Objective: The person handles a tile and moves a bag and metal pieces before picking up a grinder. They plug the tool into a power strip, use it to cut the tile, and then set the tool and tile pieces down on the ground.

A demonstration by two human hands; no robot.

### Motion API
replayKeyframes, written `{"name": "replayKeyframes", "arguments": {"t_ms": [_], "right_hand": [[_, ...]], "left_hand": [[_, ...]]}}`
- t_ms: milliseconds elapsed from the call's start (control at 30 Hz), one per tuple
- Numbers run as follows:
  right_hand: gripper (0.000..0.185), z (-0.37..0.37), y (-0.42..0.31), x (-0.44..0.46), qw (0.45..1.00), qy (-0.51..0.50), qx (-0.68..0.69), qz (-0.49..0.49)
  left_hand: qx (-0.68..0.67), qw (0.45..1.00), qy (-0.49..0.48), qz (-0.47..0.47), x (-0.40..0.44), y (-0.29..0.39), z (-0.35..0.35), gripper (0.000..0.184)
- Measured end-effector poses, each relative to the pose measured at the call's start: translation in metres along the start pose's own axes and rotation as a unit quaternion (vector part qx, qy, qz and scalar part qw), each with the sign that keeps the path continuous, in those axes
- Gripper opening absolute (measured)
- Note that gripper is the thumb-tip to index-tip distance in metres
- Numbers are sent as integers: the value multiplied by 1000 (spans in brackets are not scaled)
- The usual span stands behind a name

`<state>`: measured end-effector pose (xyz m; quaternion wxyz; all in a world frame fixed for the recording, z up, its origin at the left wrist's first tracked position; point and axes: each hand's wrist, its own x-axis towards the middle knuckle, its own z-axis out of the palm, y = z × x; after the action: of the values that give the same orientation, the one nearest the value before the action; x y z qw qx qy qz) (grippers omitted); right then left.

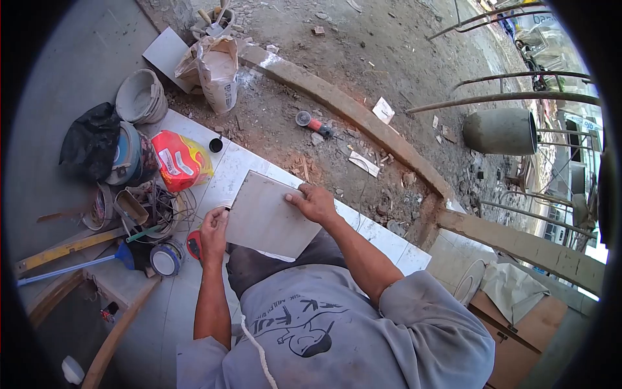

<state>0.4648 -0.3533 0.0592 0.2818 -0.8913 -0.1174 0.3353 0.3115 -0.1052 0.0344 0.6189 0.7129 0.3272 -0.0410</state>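
A grey, roughly square tile (269,217) lies tilted above my lap. My right hand (314,204) grips its upper right edge, thumb on the face and fingers behind. At the tile's left edge is my left hand (214,232), its fingers bent together around something small and dark that I cannot make out. Just below that hand, a red and black tape measure (194,244) rests on the pale tiled floor. Beyond the tile, a red angle grinder (314,124) lies on the rubble.
Left of me are a red and yellow bag (179,161), stacked buckets (140,97), a spirit level (71,249) and tangled wires. An open paper sack (219,81) stands farther off. A low curved kerb (350,107) crosses the rubble; a drum (499,131) lies at right.
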Motion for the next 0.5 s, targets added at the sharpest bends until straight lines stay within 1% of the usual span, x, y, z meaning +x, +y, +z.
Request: {"name": "replayKeyframes", "arguments": {"t_ms": [33,67,100,133,200,233,267,333,400,467,500], "right_hand": [[53,-21,17,12,1000,15,-10,4],[53,-43,37,22,1000,13,-4,8],[53,-67,57,26,999,24,-24,21],[52,-94,76,35,998,38,-50,28],[53,-148,111,44,989,66,-109,68],[52,-171,130,46,985,77,-126,83],[52,-194,147,50,981,92,-142,95],[51,-229,187,55,966,148,-181,110],[50,-252,234,60,955,204,-190,97],[49,-278,270,64,936,227,-245,113],[49,-291,283,69,934,229,-250,114]], "left_hand": [[-71,993,90,-15,4,4,25,36],[-137,975,174,-35,7,6,45,34],[-149,966,203,-66,9,14,64,36],[-145,967,197,-70,14,26,88,36],[-223,943,173,-174,12,50,142,37],[-200,955,127,-179,10,66,163,38],[-203,954,128,-182,11,69,181,38],[-101,989,27,-103,15,66,204,36],[-84,992,31,-94,32,59,215,35],[-133,976,53,-166,59,44,220,35],[-118,976,42,-177,79,17,223,36]]}}
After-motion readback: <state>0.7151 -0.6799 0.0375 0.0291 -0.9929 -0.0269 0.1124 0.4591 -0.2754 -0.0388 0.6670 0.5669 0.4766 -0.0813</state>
